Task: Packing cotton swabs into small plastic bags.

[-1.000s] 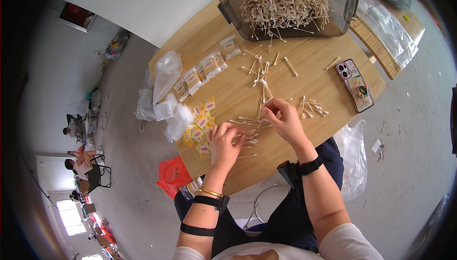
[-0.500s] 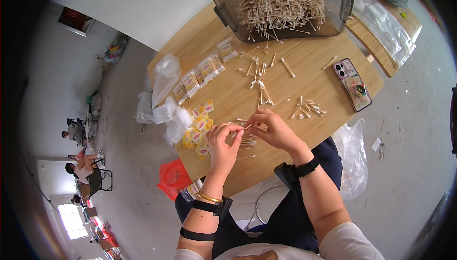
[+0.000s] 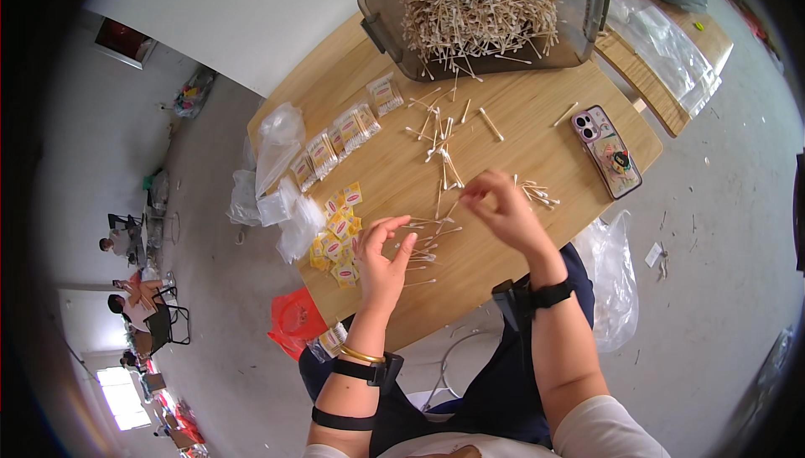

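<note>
My left hand (image 3: 384,263) is held over the near part of the table, thumb and fingers apart, with nothing between them. Just beyond it lie loose cotton swabs (image 3: 426,258). My right hand (image 3: 513,216) hovers to the right with its fingertips drawn together. Thin swab sticks show near those fingertips, but whether one is pinched there is unclear. A small cluster of swabs (image 3: 539,193) sits partly behind this hand, and more swabs (image 3: 444,152) lie scattered farther off. Small yellow-and-white printed slips (image 3: 338,238) are spread left of my left hand.
A grey translucent bin (image 3: 503,70) heaped with swabs stands at the far edge. Filled swab packets (image 3: 354,127) form a row, with clear plastic bags (image 3: 281,135) beside them. A phone (image 3: 608,152) lies at right. A red bag (image 3: 295,320) hangs below the left edge.
My hands have parted from their shared pinch on a swab. The left has opened; the right has moved right and slightly away from me. The whole view has shifted slightly.
</note>
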